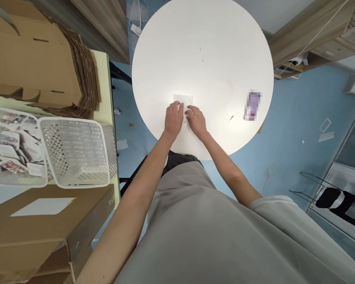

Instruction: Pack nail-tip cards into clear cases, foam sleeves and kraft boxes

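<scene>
A small white square sheet (182, 98), which looks like paper, lies on the round white table (213, 35) near its front edge. My left hand (174, 119) rests over the sheet's left side, its fingers bent and closed on it. At the right edge of the sheet is my right hand (197, 121), with thumb and forefinger curled in at the sheet's border. The part of the sheet under my fingers is hidden. Only a narrow gap parts the two hands.
A blurred purple item (253, 105) lies at the table's right. On the left stand flattened cardboard boxes (41, 55), a white perforated basket (77, 152), another basket (43, 173) with several cards or packets, and a brown carton (32, 232).
</scene>
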Motion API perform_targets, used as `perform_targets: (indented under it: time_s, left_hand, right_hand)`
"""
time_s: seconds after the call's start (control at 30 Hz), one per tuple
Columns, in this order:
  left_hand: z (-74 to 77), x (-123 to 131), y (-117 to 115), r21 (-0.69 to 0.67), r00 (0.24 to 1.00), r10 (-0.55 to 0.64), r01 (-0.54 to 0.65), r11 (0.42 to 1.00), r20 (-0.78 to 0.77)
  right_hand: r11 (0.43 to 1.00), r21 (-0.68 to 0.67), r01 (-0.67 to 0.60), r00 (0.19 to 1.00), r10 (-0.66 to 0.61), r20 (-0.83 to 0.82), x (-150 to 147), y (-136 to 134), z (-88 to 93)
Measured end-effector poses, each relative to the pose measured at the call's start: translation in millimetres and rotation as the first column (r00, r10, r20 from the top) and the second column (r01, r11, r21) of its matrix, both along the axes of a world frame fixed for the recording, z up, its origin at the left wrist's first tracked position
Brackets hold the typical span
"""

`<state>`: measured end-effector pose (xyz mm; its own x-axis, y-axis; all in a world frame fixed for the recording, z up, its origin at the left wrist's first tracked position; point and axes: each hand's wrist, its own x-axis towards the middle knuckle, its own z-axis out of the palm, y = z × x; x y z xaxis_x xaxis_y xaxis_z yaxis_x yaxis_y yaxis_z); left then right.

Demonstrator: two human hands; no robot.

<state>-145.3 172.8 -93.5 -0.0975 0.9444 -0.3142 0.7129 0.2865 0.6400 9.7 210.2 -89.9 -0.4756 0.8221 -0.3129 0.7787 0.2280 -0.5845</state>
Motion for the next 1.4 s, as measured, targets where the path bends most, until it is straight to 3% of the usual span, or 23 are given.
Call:
perform_targets:
  time_s: [0.07, 0.13, 0.33, 0.5, 0.6, 0.73, 0.9, 1.07, 1.17, 1.23, 1.33, 1.4]
  left_hand:
    - [-2.0, -1, -1, 0.033, 0.987, -0.151, 0.149, 0.988, 0.053]
    - [-4.2, -6, -4, 0.033, 0.972, -0.221, 0.219, 0.975, 0.074]
    - [-4.4, -30, -6, 0.013, 0.944, -0.323, 0.323, 0.946, 0.058]
    - [1.4, -35, -17, -0.030, 0.944, -0.317, 0.321, 0.947, 0.091]
    - [5.5, -33, -27, -0.100, 0.965, -0.217, 0.233, 0.967, 0.150]
    - [7.7, -31, -21, -0.189, 0.978, 0.020, 0.020, 0.982, 0.207]
    - [0.9, -24, 5, -0.303, 0.951, 0.287, -0.242, 0.922, 0.116]
    - [-8.9, -15, 15, -0.309, 0.909, 0.410, -0.368, 0.877, 0.081]
    - [-11.8, -11, 5, -0.257, 0.888, 0.457, -0.430, 0.866, 0.056]
    - [-13.3, -7, -6, -0.239, 0.849, 0.528, -0.508, 0.828, 0.022]
    - [-16.2, 10, -24, -0.341, 0.767, 0.641, -0.594, 0.729, 0.036]
    - [-17.8, 26, -30, -0.410, 0.734, 0.664, -0.567, 0.715, 0.144]
  right_hand:
    - [0.998, -0.011, -0.055, 0.998, 0.055, -0.005, 7, -3, 0.7]
    - [0.996, -0.012, -0.092, 0.996, 0.092, -0.015, 15, -5, -2.6]
    - [0.986, -0.020, -0.165, 0.986, 0.165, -0.027, 27, -5, -11.7]
    - [0.981, -0.027, -0.192, 0.981, 0.191, -0.032, 35, -17, -1.1]
    - [0.977, -0.044, -0.208, 0.978, 0.206, -0.046, 42, -25, 5.1]
    - [0.990, -0.070, -0.121, 0.992, 0.119, -0.040, 38, -15, 2.5]
    - [0.992, -0.118, 0.037, 0.999, -0.035, 0.023, 16, 20, -14.4]
    - [0.986, -0.093, 0.137, 0.983, -0.125, 0.133, 5, 50, -35.0]
    - [0.989, -0.058, 0.133, 0.988, -0.128, 0.090, 5, 61, -42.7]
    - [0.994, -0.048, 0.097, 0.995, -0.096, 0.025, 4, 67, -42.7]
    - [0.996, -0.090, 0.001, 1.000, -0.003, -0.025, 2, 72, -34.4]
    - [0.992, -0.113, -0.048, 0.999, 0.045, -0.030, 1, 74, -26.5]
